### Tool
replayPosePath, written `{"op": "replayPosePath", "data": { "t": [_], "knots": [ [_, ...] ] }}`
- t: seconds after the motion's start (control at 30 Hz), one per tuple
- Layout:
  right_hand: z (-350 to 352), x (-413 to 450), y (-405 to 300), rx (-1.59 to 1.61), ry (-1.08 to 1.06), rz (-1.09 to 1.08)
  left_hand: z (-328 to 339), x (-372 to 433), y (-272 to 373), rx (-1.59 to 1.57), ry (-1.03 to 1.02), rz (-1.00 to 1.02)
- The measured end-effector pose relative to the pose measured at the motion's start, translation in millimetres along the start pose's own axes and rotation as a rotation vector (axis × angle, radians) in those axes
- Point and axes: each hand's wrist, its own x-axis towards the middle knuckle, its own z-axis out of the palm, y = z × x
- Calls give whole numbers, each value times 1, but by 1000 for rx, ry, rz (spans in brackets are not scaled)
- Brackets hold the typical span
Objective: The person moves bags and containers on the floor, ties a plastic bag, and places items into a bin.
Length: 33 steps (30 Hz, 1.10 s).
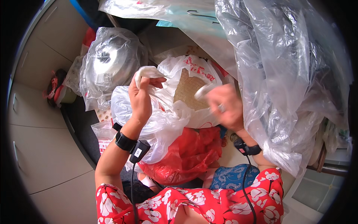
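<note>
A white plastic bag (195, 60) with red writing lies before me, its mouth open around a flat brown board-like thing (188, 91). My left hand (144, 86) grips a twisted white handle of plastic at the bag's left side. Blurred by motion, my right hand (225, 105) is over the bag's right side, with a piece of white plastic (204, 91) at its fingers; how firmly it is held is unclear. Below are a crumpled translucent bag (165, 128) and a red plastic bag (184, 156).
A round metal lid or pan (110, 61) wrapped in clear plastic stands at upper left. Large clear plastic sheeting (277, 70) hangs along the right, with a metal hook (202, 14) at the top. Cabinets (36, 103) line the left. Cables run from my wrist straps.
</note>
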Motion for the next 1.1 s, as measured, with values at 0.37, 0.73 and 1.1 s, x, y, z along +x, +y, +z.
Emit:
{"op": "replayPosePath", "data": {
  "t": [0.37,0.73,1.1],
  "knots": [
    [41,-101,81,-437,-1097,579,-1,-14,32,324,-253,241],
    [36,-137,130,-166,-471,1130,5,-21,29,343,-273,238],
    [24,-65,75,234,-331,851,9,-15,43,521,-275,184]
  ]
}}
